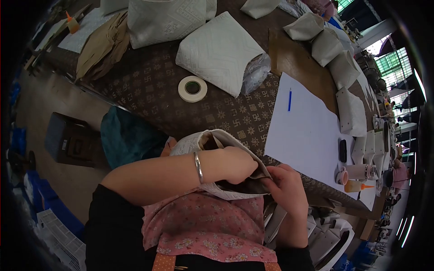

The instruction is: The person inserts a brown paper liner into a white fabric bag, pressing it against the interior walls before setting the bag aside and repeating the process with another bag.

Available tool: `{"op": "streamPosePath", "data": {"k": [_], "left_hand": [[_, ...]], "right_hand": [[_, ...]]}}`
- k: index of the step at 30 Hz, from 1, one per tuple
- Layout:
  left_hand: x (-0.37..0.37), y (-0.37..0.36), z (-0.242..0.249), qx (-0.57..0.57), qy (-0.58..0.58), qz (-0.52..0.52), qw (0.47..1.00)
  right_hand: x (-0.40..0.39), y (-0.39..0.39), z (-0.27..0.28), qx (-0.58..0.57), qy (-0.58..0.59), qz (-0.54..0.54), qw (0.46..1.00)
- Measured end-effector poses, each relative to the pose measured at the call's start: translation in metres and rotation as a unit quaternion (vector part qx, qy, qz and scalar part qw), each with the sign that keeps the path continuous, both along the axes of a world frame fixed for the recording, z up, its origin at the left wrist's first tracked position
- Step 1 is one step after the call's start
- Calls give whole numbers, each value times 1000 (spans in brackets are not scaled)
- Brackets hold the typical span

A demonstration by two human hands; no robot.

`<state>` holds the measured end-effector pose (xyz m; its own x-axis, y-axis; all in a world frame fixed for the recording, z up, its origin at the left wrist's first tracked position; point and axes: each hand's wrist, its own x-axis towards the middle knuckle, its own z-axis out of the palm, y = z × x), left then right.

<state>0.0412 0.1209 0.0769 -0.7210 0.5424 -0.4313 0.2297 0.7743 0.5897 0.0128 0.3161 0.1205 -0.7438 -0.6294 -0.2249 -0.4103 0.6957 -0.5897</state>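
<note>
Hands and workpiece at the near edge of the counter (147, 86). The pale embossed pouch (186, 145) lies in front of the wearer's body, its dark-lined mouth facing up toward the hands. The left hand (238, 165) is curled and set into this mouth, its forearm crossing above the pouch; the fingertips are hidden inside, so what they grip, if anything, cannot be told. The right hand (285, 184) pinches the rim between thumb and fingers, the body of the pouch lying to its left. The mouth's long axis runs obliquely, from beyond the left hand down to the right hand's pinch. Both hands touch the pouch, the left being nearer its middle. Beyond the left hand, well apart, lies a tape roll (192, 89); beyond the right hand, a white sheet (300, 128) bearing a blue pen (290, 100)
</note>
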Motion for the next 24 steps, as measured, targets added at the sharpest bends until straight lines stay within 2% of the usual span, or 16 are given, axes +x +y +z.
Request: {"op": "streamPosePath", "data": {"k": [2,4,5,7,10,11,13,14,16,17,19,20,22,24], "left_hand": [[2,4,-5,3,-2,8,1000],[6,4,-4,3,-62,-62,996],[5,3,-2,3,-62,-62,996],[1,-1,6,-58,-159,-134,976],[2,-1,-4,-69,-135,-100,983],[4,-3,-5,-70,-135,-99,983],[9,-8,7,-77,10,-7,997],[12,-10,15,-77,9,-6,997],[17,-16,29,-69,116,101,986],[19,-20,28,-71,113,104,986],[25,-33,25,-56,284,146,946],[25,-39,24,-60,282,150,946],[26,-52,26,-58,401,151,901],[29,-59,26,-53,381,162,909]], "right_hand": [[-1,-1,2,5,-7,1,1000],[-2,-1,4,11,-16,1,1000],[-1,-3,6,11,-26,17,999],[2,-5,8,11,-35,30,999],[2,-2,9,-3,-10,53,999],[1,0,4,-1,6,25,1000],[0,4,1,-2,21,-3,1000],[-1,6,0,0,31,-14,999],[-2,8,-3,0,38,-21,999],[-3,10,-6,-11,43,-29,999],[-6,9,-7,-24,47,-32,998],[-7,8,-6,-14,46,-32,998],[-10,6,-6,-5,43,-25,999],[-11,3,-7,-11,49,-35,998]]}}
